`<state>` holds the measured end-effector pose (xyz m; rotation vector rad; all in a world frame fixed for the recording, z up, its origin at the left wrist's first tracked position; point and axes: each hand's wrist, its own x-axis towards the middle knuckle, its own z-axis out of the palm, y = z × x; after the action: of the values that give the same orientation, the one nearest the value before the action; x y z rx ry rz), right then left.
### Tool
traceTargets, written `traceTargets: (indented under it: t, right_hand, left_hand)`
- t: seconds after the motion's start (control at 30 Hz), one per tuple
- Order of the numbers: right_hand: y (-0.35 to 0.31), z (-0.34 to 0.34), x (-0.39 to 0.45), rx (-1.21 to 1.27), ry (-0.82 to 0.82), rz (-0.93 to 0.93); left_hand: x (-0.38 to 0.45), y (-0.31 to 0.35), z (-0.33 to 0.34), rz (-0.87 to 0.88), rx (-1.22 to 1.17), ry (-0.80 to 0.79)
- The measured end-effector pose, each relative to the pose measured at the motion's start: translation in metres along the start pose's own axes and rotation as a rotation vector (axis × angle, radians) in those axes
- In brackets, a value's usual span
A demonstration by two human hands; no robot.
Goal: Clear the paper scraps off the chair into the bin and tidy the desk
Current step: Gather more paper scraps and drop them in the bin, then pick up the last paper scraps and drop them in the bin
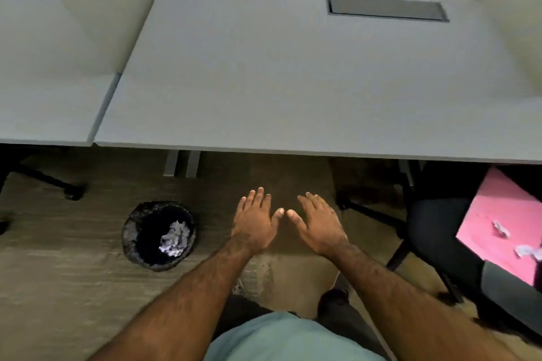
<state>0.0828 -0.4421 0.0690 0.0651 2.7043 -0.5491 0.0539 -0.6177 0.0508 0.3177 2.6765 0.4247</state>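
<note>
My left hand and my right hand hover side by side over the floor in front of the desk, palms down, fingers spread, holding nothing. A black bin lined with a dark bag stands on the floor to the left of my hands, with crumpled white paper inside. At the right edge a black chair carries a pink sheet with two small white paper scraps lying on it.
A grey cable hatch is set into the desk's back right. A second desk adjoins on the left, with a chair base beneath it. Beige partition panels rise behind. Desk legs stand under the front edge.
</note>
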Motion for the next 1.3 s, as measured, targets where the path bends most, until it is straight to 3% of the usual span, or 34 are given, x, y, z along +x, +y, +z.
traceTargets:
  t: [0.4,0.7,1.3]
  right_hand:
    - [0.148,-0.074,-0.031,0.199,0.235,0.28]
    - [0.249,-0.093,-0.053,0.321,0.339,0.415]
    - [0.476,-0.091,-0.099,0.527,0.638,0.888]
  left_hand:
    - [0.075,0.18,0.006,0.376,0.148,-0.084]
    - [0.107,0.308,0.039,0.594,0.17,-0.174]
    - [0.164,0.497,0.183,0.784,0.178,-0.346]
